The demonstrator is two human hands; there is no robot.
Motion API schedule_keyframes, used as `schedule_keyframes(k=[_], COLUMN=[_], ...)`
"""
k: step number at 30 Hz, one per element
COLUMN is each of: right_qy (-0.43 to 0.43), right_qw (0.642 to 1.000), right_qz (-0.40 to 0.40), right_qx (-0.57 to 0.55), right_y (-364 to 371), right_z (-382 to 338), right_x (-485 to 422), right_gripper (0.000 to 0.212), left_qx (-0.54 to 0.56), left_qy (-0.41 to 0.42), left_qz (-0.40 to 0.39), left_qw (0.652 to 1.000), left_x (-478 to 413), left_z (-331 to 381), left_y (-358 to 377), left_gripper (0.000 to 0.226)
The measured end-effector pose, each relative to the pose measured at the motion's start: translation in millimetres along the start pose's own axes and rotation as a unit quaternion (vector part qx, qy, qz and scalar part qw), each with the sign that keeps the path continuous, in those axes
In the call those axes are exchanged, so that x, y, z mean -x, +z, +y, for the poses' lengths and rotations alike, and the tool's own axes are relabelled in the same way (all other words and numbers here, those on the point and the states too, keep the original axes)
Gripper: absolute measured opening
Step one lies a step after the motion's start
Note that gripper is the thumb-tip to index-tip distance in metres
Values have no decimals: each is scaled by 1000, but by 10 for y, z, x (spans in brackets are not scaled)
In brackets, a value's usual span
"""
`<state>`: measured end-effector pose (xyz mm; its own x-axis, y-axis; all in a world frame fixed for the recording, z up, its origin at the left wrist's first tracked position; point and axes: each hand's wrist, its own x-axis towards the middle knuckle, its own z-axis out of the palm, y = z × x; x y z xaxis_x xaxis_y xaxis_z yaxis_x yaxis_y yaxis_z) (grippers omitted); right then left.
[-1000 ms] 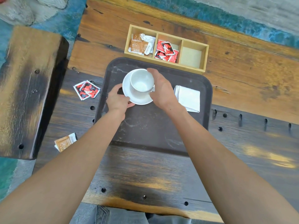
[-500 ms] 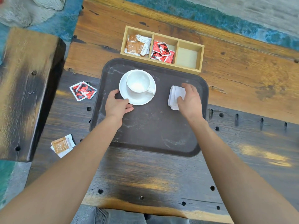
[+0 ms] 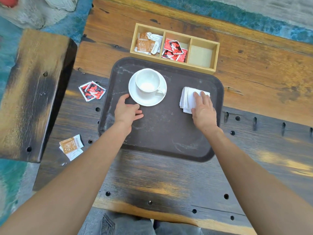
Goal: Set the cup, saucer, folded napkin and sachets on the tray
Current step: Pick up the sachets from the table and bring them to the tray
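Observation:
A white cup (image 3: 147, 82) stands on a white saucer (image 3: 147, 101) in the far left part of the dark brown tray (image 3: 160, 133). A folded white napkin (image 3: 187, 97) lies on the tray's right side. My right hand (image 3: 203, 111) rests flat on the napkin, fingers spread. My left hand (image 3: 127, 112) lies on the tray just beside the saucer's near-left rim, holding nothing. Two red sachets (image 3: 92, 90) and some brown sachets (image 3: 71, 146) lie on the table left of the tray.
A wooden three-compartment box (image 3: 216, 56) sits just behind the tray, with brown sachets (image 3: 146, 43) on the left, red ones (image 3: 174, 50) in the middle, and the right compartment bare. A dark wooden bench (image 3: 33, 92) stands to the left.
My right hand let go of the cup and moved right onto the napkin. My left hand stayed by the saucer, drawing slightly back from its rim.

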<state>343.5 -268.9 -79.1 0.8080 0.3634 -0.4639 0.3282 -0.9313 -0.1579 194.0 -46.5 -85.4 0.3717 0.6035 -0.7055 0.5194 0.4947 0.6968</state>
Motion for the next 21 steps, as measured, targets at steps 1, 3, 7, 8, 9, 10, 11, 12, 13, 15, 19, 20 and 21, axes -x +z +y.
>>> schedule_keyframes(k=[1,3,7,8,9,10,11,12,13,15,19,20,21], right_qy=[5,8,-18,-31,-48,-68,-88,-108,-126,-159,-216,-227,-238], right_qw=[1000,999,995,994,992,990,987,985,983,978,970,968,966], right_qz=[6,32,93,102,108,111,112,109,105,94,72,68,65], right_qx=[4,8,-19,-33,-47,-59,-68,-76,-83,-93,-84,-78,-72], right_y=[-20,-46,-18,5,36,73,117,165,216,317,451,474,492], right_z=[-22,-100,-410,-515,-621,-733,-847,-963,-1083,-1320,-1765,-1867,-1964], right_x=[14,72,342,436,536,638,737,829,911,1045,1194,1212,1223], right_gripper=[62,62,61,60,61,62,63,65,66,68,64,62,61], left_qx=[-5,-20,-56,-71,-85,-92,-96,-102,-108,-113,-136,-168,-221], left_qy=[2,10,44,54,63,71,78,83,87,83,93,105,126], left_qz=[-1,-3,-3,0,2,4,7,11,16,26,54,65,73], left_qw=[1000,1000,997,996,994,993,992,991,990,990,985,978,964], left_x=[16,58,184,219,253,287,321,347,372,413,475,496,519], left_z=[-6,-21,-58,-68,-79,-94,-110,-132,-159,-231,-373,-402,-435], left_y=[-23,-85,-298,-375,-461,-554,-653,-761,-875,-1120,-1605,-1720,-1838], left_gripper=[63,63,64,64,65,65,64,63,62,61,56,55,53])
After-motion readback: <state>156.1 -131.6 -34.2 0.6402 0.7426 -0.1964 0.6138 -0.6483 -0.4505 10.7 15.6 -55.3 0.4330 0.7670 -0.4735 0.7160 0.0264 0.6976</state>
